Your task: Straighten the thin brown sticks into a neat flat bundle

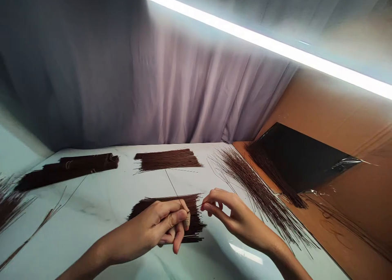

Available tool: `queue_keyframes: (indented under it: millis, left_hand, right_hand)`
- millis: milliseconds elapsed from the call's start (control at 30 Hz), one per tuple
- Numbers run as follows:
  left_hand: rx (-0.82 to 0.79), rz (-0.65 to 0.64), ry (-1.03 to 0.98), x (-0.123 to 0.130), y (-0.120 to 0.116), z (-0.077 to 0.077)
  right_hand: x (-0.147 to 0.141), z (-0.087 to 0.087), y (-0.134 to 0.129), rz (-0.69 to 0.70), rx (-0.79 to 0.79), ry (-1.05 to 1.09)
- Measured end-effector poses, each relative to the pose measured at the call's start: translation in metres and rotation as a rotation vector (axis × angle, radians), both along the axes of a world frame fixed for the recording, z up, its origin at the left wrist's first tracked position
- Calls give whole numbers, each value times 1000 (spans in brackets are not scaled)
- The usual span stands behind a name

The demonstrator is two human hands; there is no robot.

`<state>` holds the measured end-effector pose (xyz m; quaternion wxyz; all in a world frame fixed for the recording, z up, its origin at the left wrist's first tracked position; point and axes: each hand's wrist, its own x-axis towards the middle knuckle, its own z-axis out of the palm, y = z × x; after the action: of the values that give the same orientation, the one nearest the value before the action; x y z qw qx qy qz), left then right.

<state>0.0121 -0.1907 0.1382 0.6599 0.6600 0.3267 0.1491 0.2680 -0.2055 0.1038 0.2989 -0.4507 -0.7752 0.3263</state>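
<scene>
My left hand [165, 222] is closed, its thumb pressed against the fingers around a thin dark brown stick [173, 184]. The stick rises from the hand and leans away to the upper left. A beige, textured cover [187, 220] wraps one fingertip of this hand. Below and behind the hand lies a pile of short dark brown sticks [196, 222], partly hidden by it. Just right of that pile, my right hand [228, 210] has its thumb and index finger pinched together; whatever is between them is too small to make out.
Another stick bundle [168, 159] lies farther back, with dark bundles [82, 167] at left. Long loose sticks [260, 190] spread along the white table's [116, 202] right side. A black sheet [306, 157] rests on the brown surface at right. A grey curtain [190, 88] hangs behind.
</scene>
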Motion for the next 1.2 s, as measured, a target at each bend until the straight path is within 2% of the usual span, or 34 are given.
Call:
queue_keyframes:
  millis: [133,300,433,567,767,900,1033,1133,1200]
  left_hand:
    - [16,39,44,0,3,-4]
    - [172,181,12,9,7,-17]
    - [237,237,17,11,11,-25]
    - [263,259,19,6,18,-29]
    - [203,199,-4,6,29,-45]
    - [162,197,-17,8,34,-55]
    - [178,168,-11,11,32,-53]
    - [244,158,-4,14,29,-51]
    - [278,173,9,14,29,-51]
  right_hand:
    - [4,2,0,31,-3,-110]
    - [-2,0,-3,35,21,-196]
    - [1,8,-1,36,39,-234]
    - [15,17,12,25,90,-227]
    - [25,24,40,99,279,-431]
    - [21,31,41,75,434,-517]
    - [-6,44,35,-32,638,-557]
    - [-32,46,40,94,744,-642]
    - [-39,39,48,131,792,-692]
